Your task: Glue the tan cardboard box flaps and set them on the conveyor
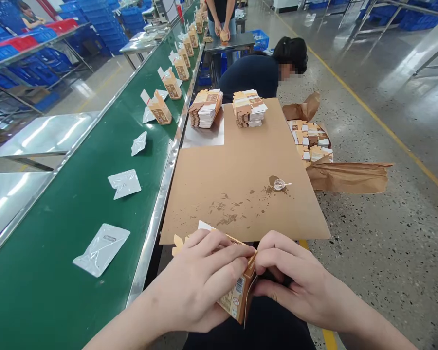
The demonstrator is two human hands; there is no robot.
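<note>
A small brown-and-orange printed carton (237, 296) is tilted in front of me, just past the near edge of the cardboard-covered table. My left hand (208, 277) wraps over its side, fingers closed on it. At its right end, my right hand (295, 272) pinches the edge of the carton near a flap. Flaps at the far left end stick out beyond my left hand. Part of the carton is hidden behind my fingers.
A green conveyor (58, 243) runs along my left, carrying silver pouches (104, 248) and upright open cartons (160, 109). Stacks of flat cartons (206, 109) stand on the cardboard sheet (204, 180), which has wet spots. A person (251, 75) bends beside an opened paper-wrapped bundle (310, 141).
</note>
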